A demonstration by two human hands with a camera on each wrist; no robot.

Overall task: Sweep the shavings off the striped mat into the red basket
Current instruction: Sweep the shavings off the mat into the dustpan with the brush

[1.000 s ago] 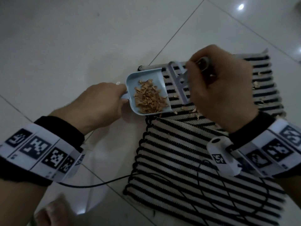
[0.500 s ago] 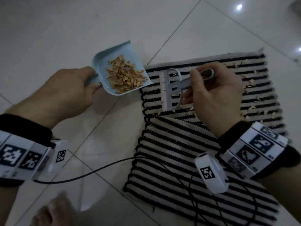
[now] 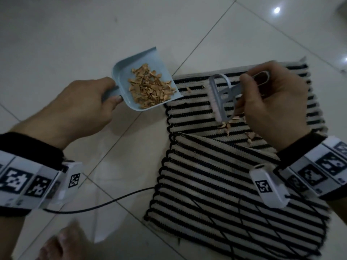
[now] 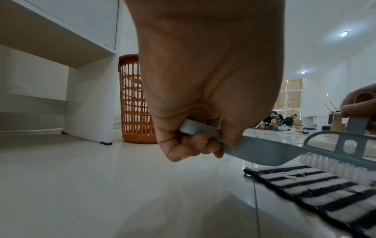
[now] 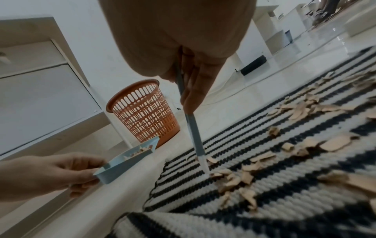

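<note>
My left hand (image 3: 82, 107) grips the handle of a light blue dustpan (image 3: 144, 79) that carries a heap of tan shavings (image 3: 150, 89), held above the floor just left of the striped mat (image 3: 216, 175). My right hand (image 3: 272, 106) holds a grey hand brush (image 3: 221, 96) by its handle, bristles down on the mat. Loose shavings (image 5: 301, 109) lie scattered on the mat beside and behind the brush (image 5: 193, 127). The red basket (image 5: 142, 111) stands on the floor beyond the dustpan (image 5: 126, 157), also in the left wrist view as the basket (image 4: 132, 99).
The mat's near half is folded over its far half. A black cable (image 3: 105, 203) runs across the tiled floor and over the mat. White cabinets (image 4: 61, 48) stand beside the basket. A bare foot (image 3: 56, 244) shows at the bottom left.
My left hand lifted the loaded dustpan off the mat's edge and carried it left, away from the mat. The brush stayed over the mat in my right hand.
</note>
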